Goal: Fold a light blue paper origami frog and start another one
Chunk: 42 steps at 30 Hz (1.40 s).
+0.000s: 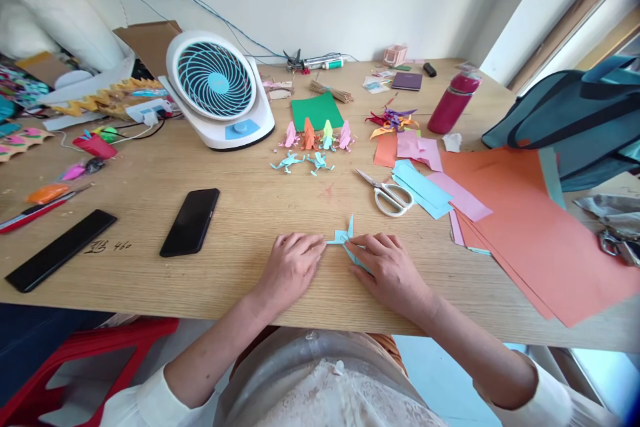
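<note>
A light-blue folded paper figure [342, 236] lies on the table in front of me, with narrow points sticking out to the left and upward. The fingertips of my left hand [295, 263] are closed on its thin left point. My right hand [390, 270] presses its fingers onto the figure's right side, and they hide part of it. Beyond my hands stand two blue folded paper figures [288, 161], with pink, orange and yellow-green folded figures [309, 133] behind them. White-handled scissors [393, 200] lie to the right, above my right hand.
Blue paper strips [423, 190], pink pieces [420, 149] and large orange sheets [520, 233] lie to the right, near a magenta bottle [454, 103] and a teal bag [545, 127]. At left are a black phone [190, 222], a black bar [61, 250] and a white fan [217, 90].
</note>
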### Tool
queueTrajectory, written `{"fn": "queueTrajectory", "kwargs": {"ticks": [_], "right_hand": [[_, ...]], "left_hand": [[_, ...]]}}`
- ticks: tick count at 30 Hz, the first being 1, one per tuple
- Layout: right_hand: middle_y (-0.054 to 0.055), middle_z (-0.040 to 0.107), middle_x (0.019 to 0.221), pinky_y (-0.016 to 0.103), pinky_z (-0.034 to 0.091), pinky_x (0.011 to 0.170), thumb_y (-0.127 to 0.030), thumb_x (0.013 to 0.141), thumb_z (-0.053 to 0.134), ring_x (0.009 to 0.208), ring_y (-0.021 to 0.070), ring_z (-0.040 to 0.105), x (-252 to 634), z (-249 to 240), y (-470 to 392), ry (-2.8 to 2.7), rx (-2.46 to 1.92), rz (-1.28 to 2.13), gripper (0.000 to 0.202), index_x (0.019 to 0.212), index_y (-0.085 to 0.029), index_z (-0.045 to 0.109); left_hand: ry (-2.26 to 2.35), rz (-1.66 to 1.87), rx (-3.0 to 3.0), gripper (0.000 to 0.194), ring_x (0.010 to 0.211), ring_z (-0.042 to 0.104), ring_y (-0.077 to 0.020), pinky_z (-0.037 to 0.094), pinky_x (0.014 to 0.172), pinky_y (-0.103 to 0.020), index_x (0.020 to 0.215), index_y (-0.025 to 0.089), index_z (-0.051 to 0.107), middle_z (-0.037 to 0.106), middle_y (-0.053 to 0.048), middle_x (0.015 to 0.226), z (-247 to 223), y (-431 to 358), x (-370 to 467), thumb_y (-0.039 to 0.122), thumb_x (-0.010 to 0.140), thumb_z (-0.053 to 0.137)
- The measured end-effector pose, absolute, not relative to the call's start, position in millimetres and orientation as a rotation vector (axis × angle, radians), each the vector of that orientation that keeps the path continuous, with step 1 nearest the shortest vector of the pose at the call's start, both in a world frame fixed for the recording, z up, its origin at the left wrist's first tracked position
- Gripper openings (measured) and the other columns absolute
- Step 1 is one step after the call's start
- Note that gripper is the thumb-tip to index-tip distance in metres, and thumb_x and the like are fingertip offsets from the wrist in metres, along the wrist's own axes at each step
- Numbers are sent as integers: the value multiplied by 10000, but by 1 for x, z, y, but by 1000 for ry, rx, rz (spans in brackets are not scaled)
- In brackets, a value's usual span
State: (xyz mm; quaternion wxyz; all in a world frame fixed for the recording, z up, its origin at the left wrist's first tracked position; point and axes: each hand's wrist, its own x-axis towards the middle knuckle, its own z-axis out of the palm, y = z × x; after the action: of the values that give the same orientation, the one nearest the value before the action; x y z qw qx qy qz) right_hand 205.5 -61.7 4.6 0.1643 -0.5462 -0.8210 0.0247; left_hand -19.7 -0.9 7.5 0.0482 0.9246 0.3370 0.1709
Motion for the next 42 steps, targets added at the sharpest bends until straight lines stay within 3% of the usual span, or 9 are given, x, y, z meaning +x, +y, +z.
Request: {"fn": "queueTrajectory", "kwargs": {"ticks": [4,7,12,17,23,26,32,39,42], "right_hand": [[76,651,1047,349,401,774,-274,922,573,881,213,553,194,5,-58,-2288,-1654,-23,217,1116,-193,631],[86,648,947,345,396,694,-171,919,533,787,207,548,184,8,-59,-2338,-1706,-173,139,1019,-182,629],[98,654,868,341,385,633,-23,853,499,712,204,564,177,13,-62,-2394,-1759,-293,221,993,-152,611],[54,701,822,299,419,662,-69,882,455,749,190,627,191,11,-51,-2088,-1705,-57,269,1004,-188,663],[14,731,852,267,486,664,-254,913,478,709,158,648,199,10,-35,-1414,-1478,536,261,1019,-222,714],[39,731,895,297,516,697,-334,898,527,773,185,657,190,10,-35,-1227,-1341,719,261,1012,-207,724],[57,725,957,344,521,793,-370,887,581,881,213,657,174,6,-44,-1067,-1221,818,237,998,-215,721],[48,685,881,324,508,742,-384,847,656,808,186,614,175,8,-44,-1138,-1144,836,182,907,-216,693],[14,651,793,291,491,663,-380,844,668,720,159,582,176,9,-42,-1106,-1098,944,243,1034,-229,665]], "left_hand": [[1028,630,2734,297,1069,568,-199,413,920,-381,1122,216,654,665,-55,1172,12,12,-10,110,920,464],[1017,750,2691,277,1037,581,-191,420,925,-376,1068,213,671,677,-57,1116,16,20,-2,102,908,474],[1051,1012,2533,240,1008,585,-185,438,928,-373,1046,200,672,679,-60,1040,14,30,2,140,926,473],[1076,1178,2190,261,1013,603,-164,484,902,-336,1105,179,632,661,-72,1062,0,37,-5,122,917,460],[938,910,1611,360,1004,654,-185,526,871,-338,1180,163,570,677,-108,1098,-2,27,8,281,845,627],[756,837,1320,335,1012,650,-202,499,906,-327,1012,149,641,698,-102,1053,9,15,25,348,758,732],[803,1096,1034,212,770,607,-138,475,775,-264,766,160,674,694,-13,784,27,0,47,338,713,775],[834,1155,1041,163,712,588,-124,455,740,-248,705,165,707,691,6,707,25,1,41,306,697,788],[844,1129,1058,171,699,591,-123,460,726,-245,705,166,722,706,3,715,23,3,38,317,684,801]]}}
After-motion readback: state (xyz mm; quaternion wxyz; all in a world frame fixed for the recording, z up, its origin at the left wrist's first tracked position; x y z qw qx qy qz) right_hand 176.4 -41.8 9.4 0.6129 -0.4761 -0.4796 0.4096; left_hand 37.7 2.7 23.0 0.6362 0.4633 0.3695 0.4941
